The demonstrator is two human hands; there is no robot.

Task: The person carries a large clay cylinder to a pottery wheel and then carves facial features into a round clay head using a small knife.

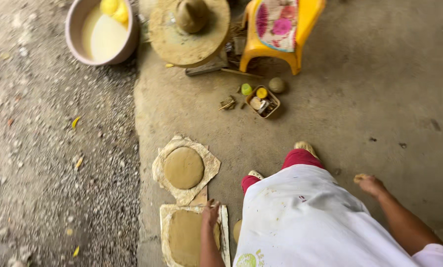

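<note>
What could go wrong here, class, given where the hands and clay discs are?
The left hand rests at the edge of the near clay disc and could dent or smear it. The person's feet stand close to the far clay disc; a step might crush it. The right hand seems to hold a small lump, which might drop on the concrete floor.

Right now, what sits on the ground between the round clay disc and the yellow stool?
In the head view, a small box of tools and scattered bits lie between the round clay disc and the yellow stool.
</note>
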